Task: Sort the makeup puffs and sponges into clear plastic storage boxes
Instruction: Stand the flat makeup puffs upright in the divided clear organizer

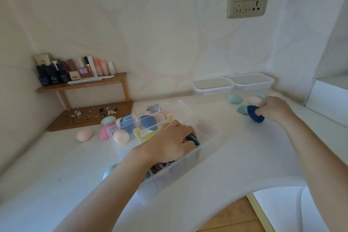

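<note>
storage box [188, 111]: clear, divided, mid-desk, yellow handle across the top
box contents: peach sponge [121, 136] in near-left corner; two blue puffs [148, 122] standing mid-box; pale pink pieces at the far end, blurred
lower compartments: brownish items [158, 167] by the left wrist, can't tell what
shallow boxes [212, 84]: two clear ones side by side at the wall, back right; contents can't tell
left hand [169, 141]: inside the box's near-right end, fingers curled over a dark teal puff [194, 140]
right hand [273, 109]: well right of the box, on the desk [235, 156], fingers closed round a navy puff [254, 114]
loose sponges right: teal [235, 98], pink [254, 100], grey-teal wedge [242, 109] touching the navy puff
loose sponges left of box: pale pink [84, 134], hot pink [106, 131], mint [108, 120]
</note>
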`<state>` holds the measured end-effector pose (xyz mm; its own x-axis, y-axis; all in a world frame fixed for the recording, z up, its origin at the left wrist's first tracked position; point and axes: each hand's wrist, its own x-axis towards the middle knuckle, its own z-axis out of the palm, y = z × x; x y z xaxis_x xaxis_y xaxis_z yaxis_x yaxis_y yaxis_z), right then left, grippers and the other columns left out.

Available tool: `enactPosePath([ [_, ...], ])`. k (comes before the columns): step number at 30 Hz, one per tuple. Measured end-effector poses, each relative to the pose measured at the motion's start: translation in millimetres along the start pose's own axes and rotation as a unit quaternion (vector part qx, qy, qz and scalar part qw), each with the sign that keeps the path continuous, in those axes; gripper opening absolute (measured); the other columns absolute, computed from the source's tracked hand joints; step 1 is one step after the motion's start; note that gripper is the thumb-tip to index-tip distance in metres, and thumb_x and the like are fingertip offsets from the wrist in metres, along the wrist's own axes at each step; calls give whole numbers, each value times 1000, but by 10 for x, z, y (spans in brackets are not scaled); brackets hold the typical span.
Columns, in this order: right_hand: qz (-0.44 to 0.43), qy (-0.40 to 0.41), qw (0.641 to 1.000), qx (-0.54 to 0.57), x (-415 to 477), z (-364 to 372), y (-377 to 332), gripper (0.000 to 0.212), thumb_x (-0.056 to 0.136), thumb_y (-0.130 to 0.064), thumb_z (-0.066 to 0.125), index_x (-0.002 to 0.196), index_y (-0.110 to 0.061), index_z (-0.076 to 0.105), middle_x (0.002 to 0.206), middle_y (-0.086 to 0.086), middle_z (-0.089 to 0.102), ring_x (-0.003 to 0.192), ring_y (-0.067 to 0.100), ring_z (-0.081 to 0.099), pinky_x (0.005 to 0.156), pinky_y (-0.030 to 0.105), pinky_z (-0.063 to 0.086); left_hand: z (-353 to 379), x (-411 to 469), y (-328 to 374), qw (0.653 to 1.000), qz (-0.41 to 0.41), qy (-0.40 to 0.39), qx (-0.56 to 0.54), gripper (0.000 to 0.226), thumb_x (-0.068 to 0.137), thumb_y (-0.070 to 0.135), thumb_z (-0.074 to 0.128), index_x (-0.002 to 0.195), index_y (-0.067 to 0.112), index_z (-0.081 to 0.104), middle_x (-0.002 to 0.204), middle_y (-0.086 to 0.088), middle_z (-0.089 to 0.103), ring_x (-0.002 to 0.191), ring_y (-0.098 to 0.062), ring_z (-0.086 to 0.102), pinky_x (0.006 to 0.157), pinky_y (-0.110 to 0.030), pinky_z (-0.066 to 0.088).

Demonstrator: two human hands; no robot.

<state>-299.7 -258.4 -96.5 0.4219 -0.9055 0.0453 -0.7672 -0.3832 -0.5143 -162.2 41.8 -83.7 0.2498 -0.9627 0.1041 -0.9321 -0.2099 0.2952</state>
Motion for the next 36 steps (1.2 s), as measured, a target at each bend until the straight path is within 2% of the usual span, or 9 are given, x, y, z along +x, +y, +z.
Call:
enactPosePath([
  [5, 46, 66, 996, 38, 111, -79, 262, 12, 79, -10, 61, 80, -3, 51, 69, 13, 51, 57, 22, 44, 51, 24, 28, -4, -9, 4, 1000, 6, 10, 10, 23, 91, 30, 44, 108, 23, 59, 78, 24, 41, 95, -8, 34, 81, -25, 22],
  [10, -4, 52, 998, -35, 163, 34, 314, 24, 81, -24, 62, 103, -13, 63, 111, 15, 59, 102, 35, 52, 74, 31, 38, 2, -13, 4, 1000, 10, 18, 8, 24, 90, 31, 44, 107, 23, 59, 79, 24, 41, 94, -8, 34, 80, -25, 22],
  [14, -136, 6, 984, -113, 213, 179, 149, 47, 80, -50, 66, 118, -23, 62, 115, -1, 62, 114, 24, 52, 92, 33, 39, 9, 0, -21, 1000, 6, 13, 5, 28, 87, 35, 41, 107, 25, 59, 81, 21, 45, 95, -9, 36, 81, -25, 23],
  [20, -195, -26, 975, -103, 287, 180, 145, 25, 85, -39, 67, 101, -20, 73, 101, 3, 70, 98, 25, 62, 87, 32, 44, 19, -19, -48, 1000, -3, 1, -15, 37, 80, 41, 37, 107, 27, 59, 96, 10, 59, 98, -10, 40, 83, -26, 29],
  [24, -262, 61, 950, -158, 387, 229, 149, 42, 91, -30, 59, 51, -20, 51, 62, -1, 56, 78, 24, 55, 100, 41, 31, 11, -29, -58, 1000, -4, -3, -20, 38, 81, 39, 39, 111, 27, 59, 97, 9, 60, 99, -11, 41, 84, -27, 31],
  [26, -298, 100, 940, -131, 427, 252, 142, 44, 91, -23, 52, 48, -20, 40, 60, 0, 50, 75, 25, 53, 101, 43, 27, 3, -28, -52, 1000, -2, -2, -22, 39, 80, 37, 39, 111, 26, 59, 98, 9, 61, 99, -12, 42, 85, -27, 32],
  [32, -342, 258, 903, 33, 168, 96, -189, 36, 94, -25, 42, 81, 1, 64, 78, 20, 65, 78, 34, 60, 76, 35, 40, -6, -21, -18, 1000, -9, -10, -19, 43, 79, 37, 38, 112, 22, 60, 101, 5, 61, 99, -11, 40, 84, -25, 26],
  [34, -322, 221, 900, 191, -128, -20, -439, 23, 96, -17, 49, 85, -4, 64, 76, 14, 65, 70, 15, 64, 66, 24, 41, 0, -14, -40, 1000, -8, -13, -9, 44, 79, 39, 38, 113, 22, 60, 107, 5, 59, 102, -13, 41, 88, -28, 28],
  [36, -312, 82, 904, 280, -497, -72, -664, 17, 95, -11, 52, 86, -8, 65, 70, 9, 65, 55, -4, 61, 59, 10, 44, 15, -7, -66, 1000, -5, -14, -4, 44, 79, 40, 38, 114, 24, 59, 114, 6, 55, 104, -13, 41, 94, -30, 30],
])
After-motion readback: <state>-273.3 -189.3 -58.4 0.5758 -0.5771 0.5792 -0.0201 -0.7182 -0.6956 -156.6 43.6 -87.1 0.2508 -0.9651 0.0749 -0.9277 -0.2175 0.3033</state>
